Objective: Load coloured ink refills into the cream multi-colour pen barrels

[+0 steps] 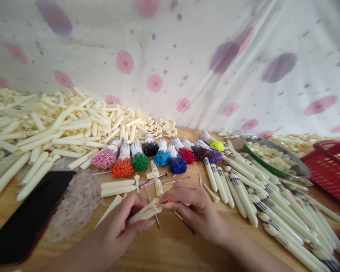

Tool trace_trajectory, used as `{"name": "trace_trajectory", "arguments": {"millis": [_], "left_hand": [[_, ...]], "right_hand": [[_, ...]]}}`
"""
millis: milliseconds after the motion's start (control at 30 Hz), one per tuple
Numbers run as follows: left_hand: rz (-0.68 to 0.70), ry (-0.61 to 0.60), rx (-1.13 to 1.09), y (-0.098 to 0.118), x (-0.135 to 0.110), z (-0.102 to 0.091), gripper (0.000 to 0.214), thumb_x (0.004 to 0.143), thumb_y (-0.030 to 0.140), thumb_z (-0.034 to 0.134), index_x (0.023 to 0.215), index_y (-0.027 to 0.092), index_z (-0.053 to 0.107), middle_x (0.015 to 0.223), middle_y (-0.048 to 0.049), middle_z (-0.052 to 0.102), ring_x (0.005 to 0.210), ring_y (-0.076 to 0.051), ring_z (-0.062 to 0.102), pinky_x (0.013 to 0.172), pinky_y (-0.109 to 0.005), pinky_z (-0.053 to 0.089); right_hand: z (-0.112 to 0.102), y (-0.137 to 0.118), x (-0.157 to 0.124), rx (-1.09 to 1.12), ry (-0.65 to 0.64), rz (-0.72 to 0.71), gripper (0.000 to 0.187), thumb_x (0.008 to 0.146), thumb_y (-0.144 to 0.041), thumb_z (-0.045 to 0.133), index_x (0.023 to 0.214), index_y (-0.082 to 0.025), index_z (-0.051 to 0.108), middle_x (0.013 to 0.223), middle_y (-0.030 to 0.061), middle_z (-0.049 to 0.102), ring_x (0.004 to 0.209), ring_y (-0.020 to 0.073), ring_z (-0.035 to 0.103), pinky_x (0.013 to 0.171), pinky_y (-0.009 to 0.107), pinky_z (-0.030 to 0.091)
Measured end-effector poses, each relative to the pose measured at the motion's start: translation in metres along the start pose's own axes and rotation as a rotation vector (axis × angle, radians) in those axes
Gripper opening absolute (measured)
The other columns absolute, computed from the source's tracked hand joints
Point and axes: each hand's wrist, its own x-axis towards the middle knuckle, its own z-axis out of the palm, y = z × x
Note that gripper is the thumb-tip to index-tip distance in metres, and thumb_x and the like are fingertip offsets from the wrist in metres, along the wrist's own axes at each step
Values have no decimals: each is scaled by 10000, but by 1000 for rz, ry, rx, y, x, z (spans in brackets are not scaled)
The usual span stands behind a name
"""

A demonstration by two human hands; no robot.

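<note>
White sheeting (175, 34) hangs behind, printed with pink and purple flowers (125, 62), creased toward the right. Wood-grained tabletop (170, 251), warm brown, in front. Light soft, diffuse.

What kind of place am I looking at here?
Probably a small hand-assembly workplace for pens: bundled coloured refills, a heap of cream pen barrels and a pile of multicolour pens share one wooden table.

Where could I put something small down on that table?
Nearest the person, the wooden table is bare between the forearms, below the left hand and right hand. A narrower strip separates the right forearm from the multicolor pens. Crowded: far left, cream pen barrels; beyond the hands, refill bundles.
</note>
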Motion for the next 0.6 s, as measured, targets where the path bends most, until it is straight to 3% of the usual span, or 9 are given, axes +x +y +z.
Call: {"name": "trace_trajectory", "arguments": {"millis": [167, 333, 433, 500, 600], "left_hand": [[14, 32, -26, 0, 0, 0, 171, 875, 399, 451, 892, 231, 480, 881, -20, 557, 876, -210, 522, 756, -310, 414], [83, 101, -68, -4, 0, -3, 78, 859, 318, 502, 892, 248, 491, 896, -13, 560, 906, -203, 521, 774, -288, 425], [198, 159, -87, -10, 1, -5, 73, 838, 249, 543, 888, 258, 491, 920, -3, 563, 924, -187, 528, 813, -272, 413], [261, 188, -103, -12, 1, -6, 94, 831, 215, 552, 886, 265, 493, 907, 6, 559, 904, -173, 533, 812, -258, 411], [302, 224, -133, -12, 0, -6, 117, 836, 186, 545, 892, 273, 491, 903, 10, 552, 880, -160, 535, 789, -245, 414]], "right_hand": [[1, -4, -3, -48, -33, -39, 160, 851, -251, 574, 968, -165, 643, 734, 35, 640, 653, 111, 566, 580, 214, 453], [-21, 4, 2, -40, -98, 162, 206, 818, -315, 611, 985, -194, 609, 770, 7, 620, 667, 102, 574, 570, 202, 457], [-40, 18, 1, -388, -187, 332, 117, 823, -281, 595, 886, -188, 627, 778, 19, 620, 649, 118, 570, 571, 230, 448], [-49, 28, -6, -650, -238, 360, 115, 795, -236, 617, 897, -185, 617, 863, 41, 624, 681, 139, 575, 617, 269, 454], [-51, 41, -22, -865, -282, 357, 219, 762, -252, 654, 949, -168, 576, 930, 71, 618, 811, 200, 587, 701, 323, 462]]}}
